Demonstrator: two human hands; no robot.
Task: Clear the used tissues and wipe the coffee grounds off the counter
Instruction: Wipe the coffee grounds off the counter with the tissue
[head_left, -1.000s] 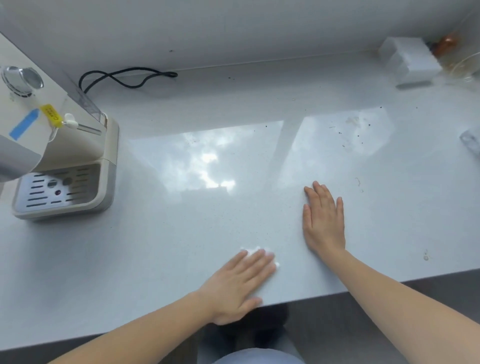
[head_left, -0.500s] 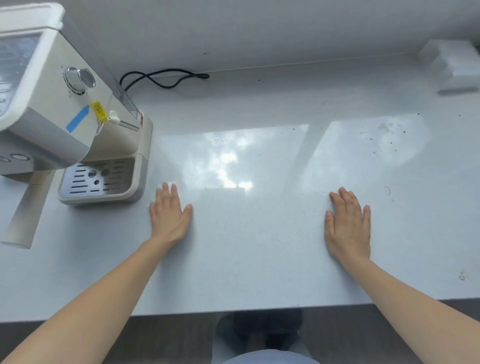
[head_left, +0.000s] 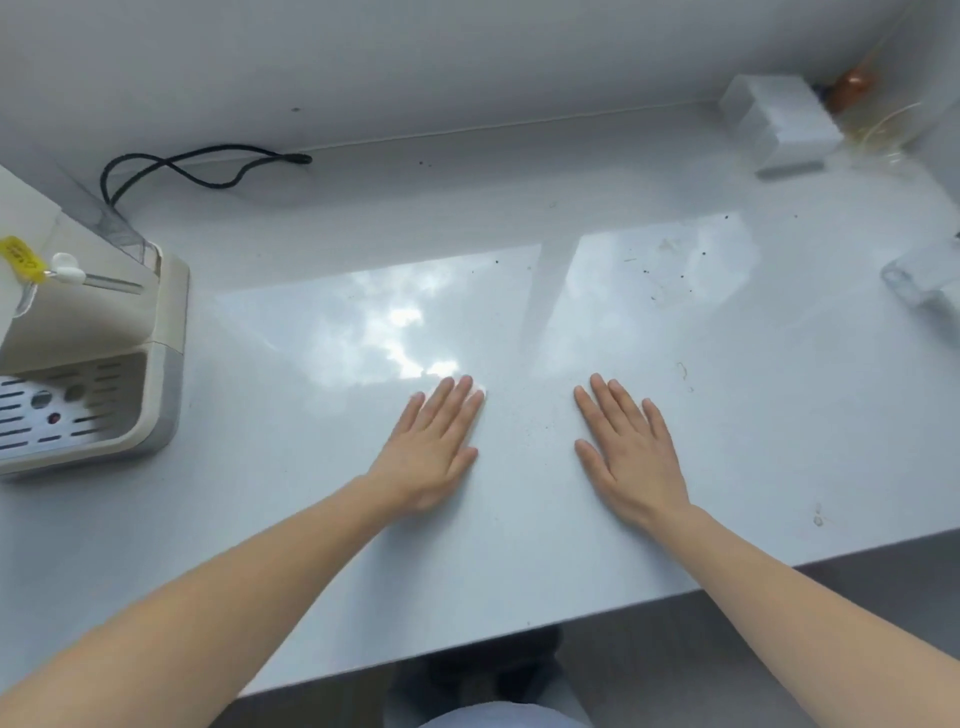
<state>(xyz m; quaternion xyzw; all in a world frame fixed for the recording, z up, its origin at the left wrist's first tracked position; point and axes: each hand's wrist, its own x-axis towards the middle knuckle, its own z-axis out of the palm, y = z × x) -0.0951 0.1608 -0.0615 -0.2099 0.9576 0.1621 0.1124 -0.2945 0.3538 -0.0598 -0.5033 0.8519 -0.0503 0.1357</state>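
Note:
My left hand (head_left: 434, 447) lies flat on the white counter (head_left: 311, 519), pressing down a white tissue (head_left: 479, 393). Only a small edge of the tissue shows past the fingertips. My right hand (head_left: 631, 452) rests flat and bare on the counter a short way to the right, fingers apart, holding nothing. Dark coffee-ground specks (head_left: 670, 273) are scattered on the counter beyond my right hand, with a few more (head_left: 684, 370) just right of its fingers.
A cream coffee machine (head_left: 104, 364) with a drip tray stands at the left, its black cord (head_left: 208, 166) looped along the back wall. A white tissue box (head_left: 779, 124) sits at the back right, and a clear container (head_left: 924, 278) at the right edge.
My left hand, with the tissue under it, has slid right from beside the coffee machine to the middle of the counter. My right hand has stayed flat in place.

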